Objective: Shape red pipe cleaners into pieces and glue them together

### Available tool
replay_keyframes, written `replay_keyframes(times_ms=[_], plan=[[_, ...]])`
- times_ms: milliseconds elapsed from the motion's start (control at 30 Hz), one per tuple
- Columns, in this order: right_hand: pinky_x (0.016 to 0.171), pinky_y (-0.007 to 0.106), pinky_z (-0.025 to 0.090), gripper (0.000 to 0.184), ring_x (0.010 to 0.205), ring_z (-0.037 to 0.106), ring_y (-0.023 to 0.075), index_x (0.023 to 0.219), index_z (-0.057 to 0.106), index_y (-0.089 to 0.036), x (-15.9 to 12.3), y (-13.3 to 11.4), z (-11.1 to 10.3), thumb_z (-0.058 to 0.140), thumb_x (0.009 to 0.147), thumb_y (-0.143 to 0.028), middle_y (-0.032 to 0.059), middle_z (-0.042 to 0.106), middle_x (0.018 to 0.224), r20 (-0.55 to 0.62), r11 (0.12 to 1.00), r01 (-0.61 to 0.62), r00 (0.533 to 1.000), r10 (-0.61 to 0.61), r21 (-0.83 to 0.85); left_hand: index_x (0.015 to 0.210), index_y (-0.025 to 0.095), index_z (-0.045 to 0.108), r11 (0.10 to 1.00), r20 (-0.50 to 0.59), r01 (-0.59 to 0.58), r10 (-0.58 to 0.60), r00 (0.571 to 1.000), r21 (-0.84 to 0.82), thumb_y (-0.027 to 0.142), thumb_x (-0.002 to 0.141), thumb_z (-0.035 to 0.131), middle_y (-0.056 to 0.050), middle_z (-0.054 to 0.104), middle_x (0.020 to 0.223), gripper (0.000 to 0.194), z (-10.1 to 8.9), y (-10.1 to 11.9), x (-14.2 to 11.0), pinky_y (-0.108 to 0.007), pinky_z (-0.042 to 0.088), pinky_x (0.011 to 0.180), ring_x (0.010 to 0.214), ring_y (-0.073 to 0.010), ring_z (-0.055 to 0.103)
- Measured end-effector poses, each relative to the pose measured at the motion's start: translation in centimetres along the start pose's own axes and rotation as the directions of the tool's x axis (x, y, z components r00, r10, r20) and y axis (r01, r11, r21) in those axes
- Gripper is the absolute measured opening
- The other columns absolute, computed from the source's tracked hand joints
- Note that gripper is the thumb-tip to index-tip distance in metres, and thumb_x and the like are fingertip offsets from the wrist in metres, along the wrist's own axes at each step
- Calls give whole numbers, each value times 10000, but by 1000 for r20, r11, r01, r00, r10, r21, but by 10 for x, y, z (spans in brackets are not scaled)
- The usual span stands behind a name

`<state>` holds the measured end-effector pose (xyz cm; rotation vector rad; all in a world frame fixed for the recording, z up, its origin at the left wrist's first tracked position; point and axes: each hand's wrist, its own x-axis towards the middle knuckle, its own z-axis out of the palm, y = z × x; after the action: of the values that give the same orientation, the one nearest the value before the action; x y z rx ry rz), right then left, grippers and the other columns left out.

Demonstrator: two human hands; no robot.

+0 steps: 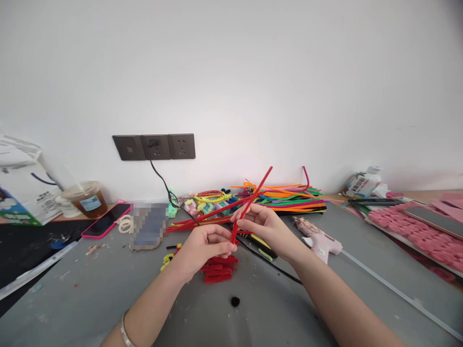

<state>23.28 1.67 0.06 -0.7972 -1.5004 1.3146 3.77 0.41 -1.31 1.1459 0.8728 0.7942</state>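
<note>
A red pipe cleaner point(257, 189) is held between my two hands above the grey mat, its long free end slanting up to the right. My left hand point(210, 246) pinches its lower, bent end between thumb and fingers. Just above, my right hand point(262, 229) grips the same stem in its fingertips. Below my left hand lies a small stack of folded red pipe cleaner pieces point(218, 275). Partly hidden beside my left wrist are yellow bent pieces point(167, 262). A yellow-and-black tool point(263, 246) rests behind my right hand, partly covered by it.
Many coloured pipe cleaners point(292, 200) lie along the wall. A black cable point(275, 266) runs from the socket point(154, 147) beneath my hands. Phones point(106, 221), a drink cup point(87, 200) and a carton stand left; a pink glue gun point(321, 243), white bottle point(363, 182) and pink pieces point(398, 224) sit right.
</note>
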Motion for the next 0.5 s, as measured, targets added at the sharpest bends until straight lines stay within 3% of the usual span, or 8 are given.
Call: replay_keyframes(times_ms=[133,267,500], plan=[[772,324,541,265,811,650,173,872,655,-177,-1,1,-4,768,767,-392,35,679,859,16,999,-38,999,39,-6,816,128,716,999,-33,-26,28,999,41,339,610,871,-70,741,748,333,1,2,1,-268,503,671,640,-131,621],[745,307,525,250,777,632,158,837,642,-172,-2,-1,-4,766,766,-377,19,665,816,31,998,-50,998,51,-29,792,127,727,990,0,-49,49,999,129,331,656,840,-65,727,735,270,1,3,0,-264,501,672,643,-130,609],[673,278,496,256,702,606,138,802,640,-173,-1,-2,-4,786,745,-376,-1,647,753,33,997,-55,998,57,-63,857,139,717,985,29,-1,-4,1000,173,352,703,810,-67,729,797,279,-3,4,-4,-255,506,687,671,-130,621]])
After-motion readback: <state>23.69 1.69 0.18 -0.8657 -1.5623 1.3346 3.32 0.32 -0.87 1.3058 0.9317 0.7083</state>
